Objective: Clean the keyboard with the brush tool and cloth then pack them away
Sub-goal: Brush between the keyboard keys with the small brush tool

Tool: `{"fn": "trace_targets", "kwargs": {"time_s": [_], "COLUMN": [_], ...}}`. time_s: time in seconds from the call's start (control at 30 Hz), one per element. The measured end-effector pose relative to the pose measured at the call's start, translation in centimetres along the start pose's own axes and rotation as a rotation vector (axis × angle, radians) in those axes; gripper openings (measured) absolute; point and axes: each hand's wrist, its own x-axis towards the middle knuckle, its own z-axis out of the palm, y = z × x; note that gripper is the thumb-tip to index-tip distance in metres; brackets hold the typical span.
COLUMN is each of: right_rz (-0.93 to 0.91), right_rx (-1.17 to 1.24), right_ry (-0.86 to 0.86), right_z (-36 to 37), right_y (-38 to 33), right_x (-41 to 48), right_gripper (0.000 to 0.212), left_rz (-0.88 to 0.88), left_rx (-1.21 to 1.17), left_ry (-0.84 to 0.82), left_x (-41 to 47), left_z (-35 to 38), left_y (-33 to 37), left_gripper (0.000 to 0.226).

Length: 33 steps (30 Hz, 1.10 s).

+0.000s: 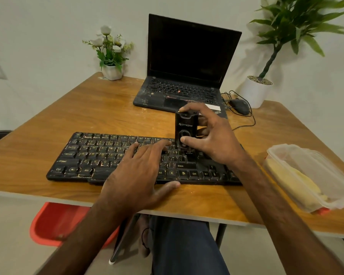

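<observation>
Red seat [54, 225]: lowest and nearest, tucked under the front edge of the table [87, 108].
Left hand [135, 175]: lies flat on the middle keys with fingers straight and spread, thumb down by the front rim. It holds nothing and seems to be steadying the board.
Keyboard [83, 157]: black and dusty between the keys, lying across the table near its front edge.
Right hand [213, 139]: wrapped round the brush tool [185, 128], thumb on its front face, forefinger over the top, the other fingers behind.
Tool position: upright, its lower end down among the keys right of centre. The bristles themselves are hidden.
Box [310, 175]: clear plastic, at the right edge of the table and well apart from the keyboard.
Cloth [294, 181]: the pale yellow thing inside the box is probably this, not yet in use.
Behind: an open laptop [187, 66] with a dark screen, a mouse [239, 106] just beside it.
Step in hand: by my reading, the brushing, with wiping and packing away still to come.
Next move: likely drawing the tool along the rows with light pressure, while the flat hand keeps the board from sliding.
</observation>
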Motion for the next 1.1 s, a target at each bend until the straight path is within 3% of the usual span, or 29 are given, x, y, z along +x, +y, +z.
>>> {"fn": "trace_targets", "kwargs": {"time_s": [0.23, 0.43, 0.6, 0.8, 0.97, 1.1], "right_rz": [-0.028, -0.027, 0.014, 0.036, 0.010, 0.026], "right_rx": [-0.087, 0.125, 0.042, 0.164, -0.062, 0.034], "right_ry": [0.135, -0.042, 0.103, -0.098, 0.081, -0.040], "right_z": [1.1, 0.2, 1.0, 0.0, 0.7, -0.1], "right_y": [0.4, -0.2, 0.3, -0.4, 0.1, -0.3], "right_x": [0.3, -1.0, 0.0, 0.0, 1.1, 0.6], "right_gripper": [0.063, 0.062, 0.063, 0.064, 0.063, 0.064], "left_rz": [0.001, -0.014, -0.011, -0.023, -0.019, -0.009], "left_rx": [0.004, -0.001, -0.013, 0.001, 0.006, -0.003], "left_ry": [0.007, 0.006, 0.017, 0.010, 0.000, 0.006], "left_x": [-0.1, 0.1, -0.1, 0.0, 0.1, 0.1], "left_z": [0.2, 0.1, 0.2, 0.3, 0.2, 0.2], "left_y": [-0.1, -0.1, -0.1, 0.0, -0.1, -0.2], "left_gripper": [0.095, 0.096, 0.096, 0.099, 0.099, 0.099]}}
